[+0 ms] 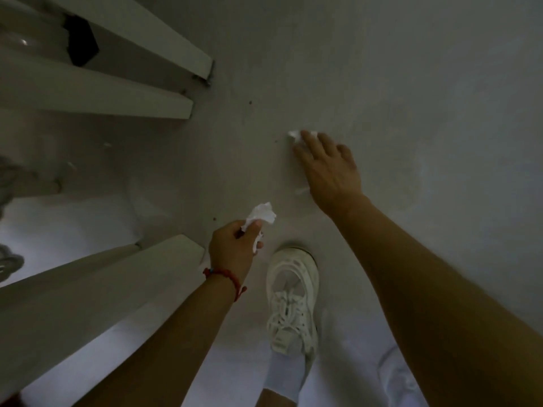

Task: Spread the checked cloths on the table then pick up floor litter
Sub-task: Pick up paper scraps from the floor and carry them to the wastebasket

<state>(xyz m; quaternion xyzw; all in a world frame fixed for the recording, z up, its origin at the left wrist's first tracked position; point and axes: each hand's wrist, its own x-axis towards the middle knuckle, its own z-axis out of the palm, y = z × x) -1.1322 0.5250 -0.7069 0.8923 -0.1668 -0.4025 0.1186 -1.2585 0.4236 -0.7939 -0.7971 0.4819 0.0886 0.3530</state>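
right hand (329, 168), open, fingertips touching scrap (293, 134) at its 11 o'clock; left hand (235, 245) grips tissue (263, 214).

A: Dim overall, grey cast, soft low-contrast look. Brightest patch is the floor (67, 230) at lower left.

B: Blur?

A: Mild throughout; right hand (329, 168) at centre is soft-edged, white scrap (293, 135) at its fingertips smeared. Upper left is murky.

B: Distortion?

A: Wide-angle stretch; the forearms balloon toward the bottom edge.
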